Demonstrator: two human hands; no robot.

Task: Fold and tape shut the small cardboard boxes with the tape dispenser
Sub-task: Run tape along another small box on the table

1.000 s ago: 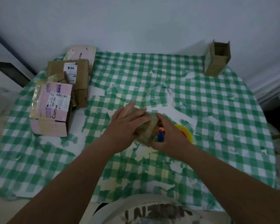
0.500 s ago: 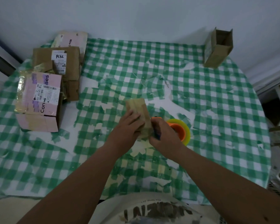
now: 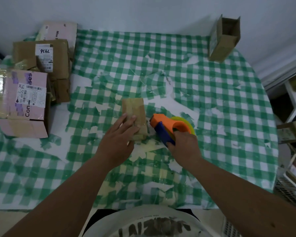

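1. At the far left of the table point(image 3: 212, 93), a pink box point(image 3: 22, 101) and brown parcels point(image 3: 46, 57) sit stacked together, taped and labelled, well apart from the work.
2. The small cardboard box point(image 3: 134, 111) lies flat near the table's middle. 1 second ago it was raised between both hands; now it rests on the checked cloth, its shiny top suggesting tape already laid along it.
3. The left hand point(image 3: 117, 139) lies on the near end of the box with fingers straight and spread, pressing it down rather than gripping it.
4. Just right of the box, the tape dispenser point(image 3: 169, 128), orange and blue with a yellow-green roll, has come away from the box face it was against half a second ago.
5. The right hand point(image 3: 183, 144) curls round the dispenser's handle, with its orange nose pointed at the box, close to it but apart.
6. My reading: 1 strip has just been finished, so this box is near sealed.
7. At the far right corner, an open box point(image 3: 224, 38) stands upright, untaped, probably next.
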